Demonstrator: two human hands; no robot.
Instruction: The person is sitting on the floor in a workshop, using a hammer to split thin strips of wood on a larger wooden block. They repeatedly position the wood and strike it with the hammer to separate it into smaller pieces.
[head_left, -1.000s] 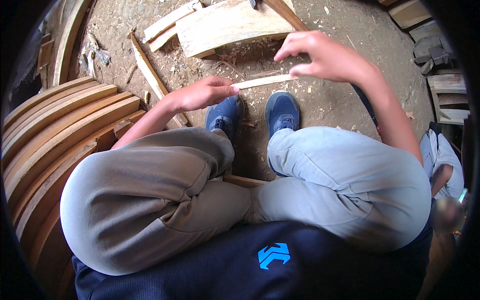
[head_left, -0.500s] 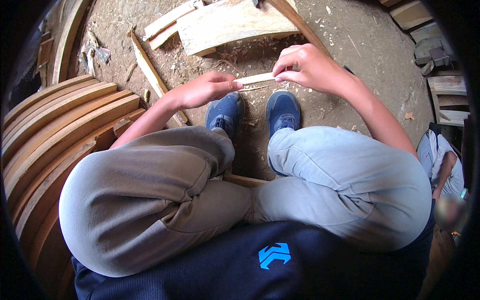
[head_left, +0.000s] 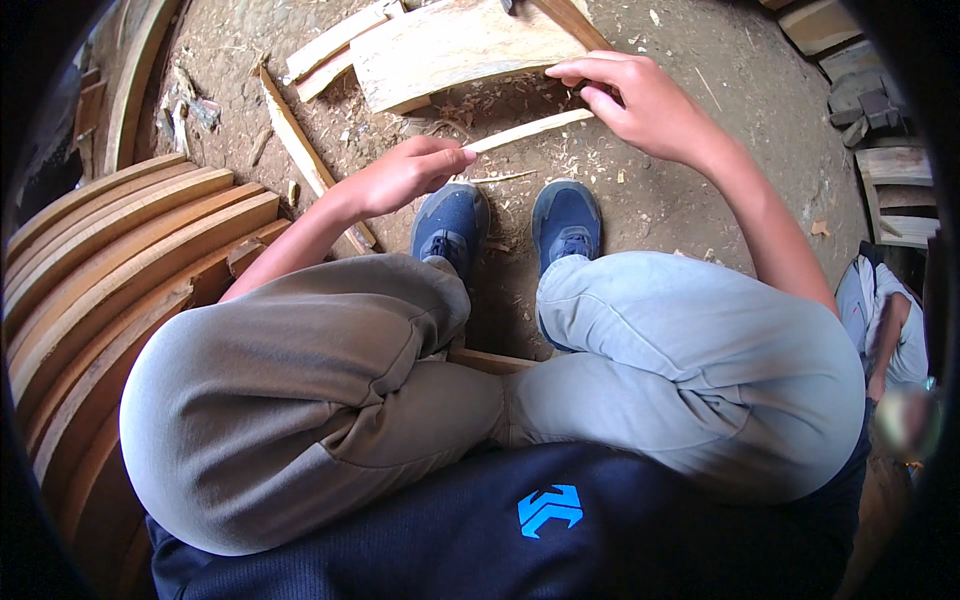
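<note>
My left hand (head_left: 415,175) is closed, pinching one end of a thin, pale wood strip (head_left: 530,130) between thumb and fingers. The strip slants up to the right, its far end just below my right hand (head_left: 640,105). That hand is open, index finger stretched out and thumb apart, over the wooden handle (head_left: 572,20) of a tool. Part of the handle is hidden behind the hand; the tool's dark head is cut off at the top edge. A broad pale wood block (head_left: 450,55) lies just beyond my hands.
Stacked curved planks (head_left: 130,240) fill the left side. A long wood offcut (head_left: 300,150) lies on the dirt floor among shavings. My blue shoes (head_left: 567,225) are below my hands. More wood pieces (head_left: 895,180) and another person (head_left: 890,320) are at the right.
My right hand has let go of the wood strip and moved up and right, over the tool handle. The strip now shows more of its length, held by my left hand alone.
</note>
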